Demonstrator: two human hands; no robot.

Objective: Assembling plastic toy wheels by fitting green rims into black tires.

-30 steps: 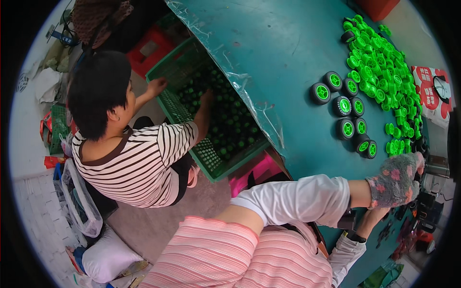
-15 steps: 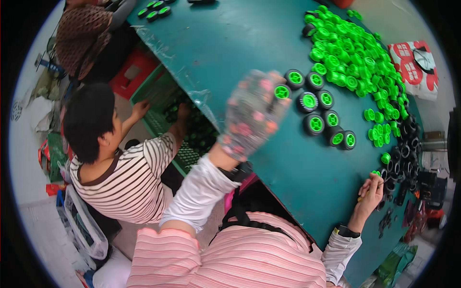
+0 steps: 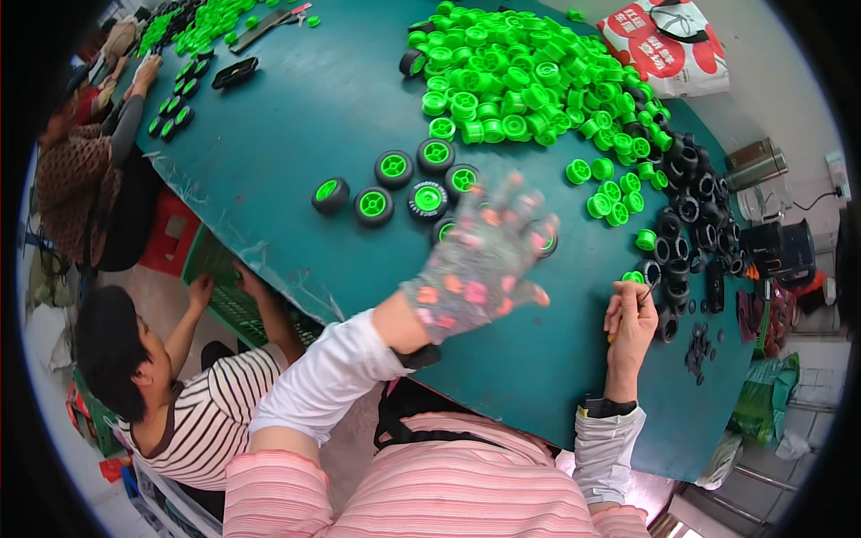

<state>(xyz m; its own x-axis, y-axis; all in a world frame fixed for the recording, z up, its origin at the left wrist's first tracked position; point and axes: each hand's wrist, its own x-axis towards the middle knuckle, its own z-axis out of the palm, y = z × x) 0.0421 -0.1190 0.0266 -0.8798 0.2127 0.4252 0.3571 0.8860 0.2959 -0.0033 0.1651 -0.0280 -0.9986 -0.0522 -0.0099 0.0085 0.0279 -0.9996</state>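
Seems, from the pose and the layout, to be fitting black tyres (image 3: 707,235) onto green hubs (image 3: 516,81), and likely to be at the stage of leaving a finished piece with the others. Showing the left hand (image 3: 480,251), gloved in flowered grey, with fingers spread and blurred by motion, over the assembled wheels (image 3: 373,206). Holding nothing visible there; cannot tell about contact with the wheels partly hidden beneath. Grasping in the bare right hand (image 3: 630,314) a thin tool (image 3: 613,338), yellow at the handle, with a dark shaft past the fingertips. Cannot tell whether also pinching the nearest hub (image 3: 633,277) or only resting in front of it.

Lying on the worktop (image 3: 511,359): wheels under, beyond and to the left of the left hand; hubs heaped farther beyond it, with a few loose ones between that heap and the right hand; tyres piled beyond and to the right of the right hand, with small black pieces (image 3: 700,351) just right of it.

Would next call for bringing the empty left hand across toward the right, taking up a hub and a tyre, and seating one squarely in the other, perhaps levering the rubber edge with the tool.
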